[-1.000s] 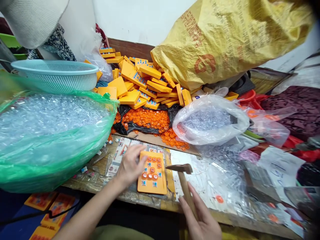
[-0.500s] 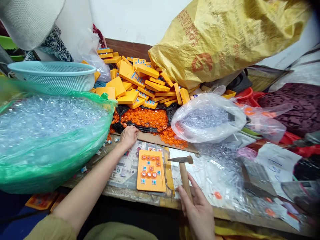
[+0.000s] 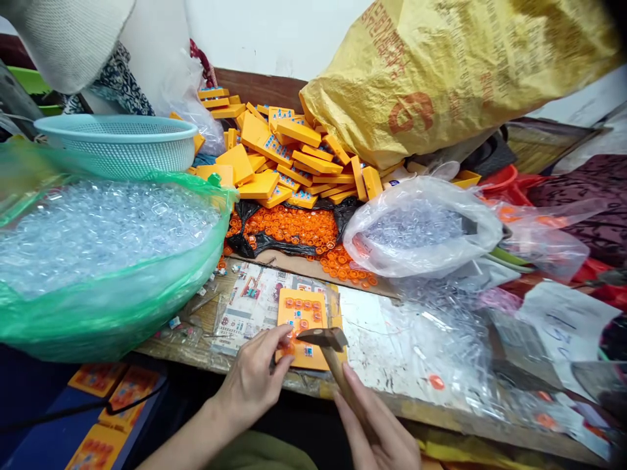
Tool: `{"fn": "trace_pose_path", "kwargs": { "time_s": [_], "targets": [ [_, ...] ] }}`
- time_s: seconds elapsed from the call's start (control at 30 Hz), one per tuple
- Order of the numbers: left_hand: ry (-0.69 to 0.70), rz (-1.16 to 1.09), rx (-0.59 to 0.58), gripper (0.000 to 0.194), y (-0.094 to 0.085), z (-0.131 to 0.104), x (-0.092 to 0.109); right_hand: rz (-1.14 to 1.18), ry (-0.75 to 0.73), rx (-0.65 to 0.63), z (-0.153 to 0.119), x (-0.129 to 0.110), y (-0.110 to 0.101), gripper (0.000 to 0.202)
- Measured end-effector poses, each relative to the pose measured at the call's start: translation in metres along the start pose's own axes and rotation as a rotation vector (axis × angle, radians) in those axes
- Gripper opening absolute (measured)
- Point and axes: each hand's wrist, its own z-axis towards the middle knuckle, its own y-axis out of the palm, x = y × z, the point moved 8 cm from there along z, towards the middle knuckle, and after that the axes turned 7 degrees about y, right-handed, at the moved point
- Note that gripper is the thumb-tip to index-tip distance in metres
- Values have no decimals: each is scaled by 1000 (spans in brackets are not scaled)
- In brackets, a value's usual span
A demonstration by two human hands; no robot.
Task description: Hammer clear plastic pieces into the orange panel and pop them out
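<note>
My left hand is over the lower left of a flat orange-yellow panel, its thumb and fingers pinched round a small translucent orange cap. Several such caps are seated on the panel in rows, with small blue-and-white parts showing between them. My right hand grips the wooden handle of a hammer. The metal head hovers above the panel, just right of my left fingertips, and hides part of it.
A black bag of loose orange caps lies behind the panel, below a heap of orange-yellow panels. At left is a green bag of clear pieces; at right, a white bag of similar pieces. Finished-looking panels lie low at left.
My left hand has come back from beside the loose orange caps to the panel. My right hand has brought the hammer left, so its head is over the panel. The view has shifted slightly.
</note>
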Motion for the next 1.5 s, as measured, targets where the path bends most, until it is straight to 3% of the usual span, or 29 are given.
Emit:
{"fn": "trace_pose_path", "kwargs": {
  "time_s": [0.13,0.27,0.43,0.63,0.87,1.13,1.3,1.5],
  "targets": [
    [-9,-25,48,41,-2,2,-7,-33,-43,-82,-5,-7,4,48],
    [1,-17,62,41,-2,1,-8,-103,-119,-29,-8,-14,0,57],
    [-38,-33,65,40,-2,1,-9,-99,-99,-208,-1,-13,13,46],
    [-81,-43,86,44,-3,-1,-11,-120,-51,-16,6,-12,-9,48],
    [-84,-58,86,48,1,-2,-14,-142,-85,-246,0,-10,10,51],
    [-78,-66,75,51,1,0,-13,-108,-88,-148,11,-23,-4,61],
    [-156,-99,69,50,2,0,-19,-114,-112,-201,7,-22,-1,62],
    [-313,-167,53,45,6,-2,-25,-238,-81,-271,-5,-6,13,49]
  ]
}}
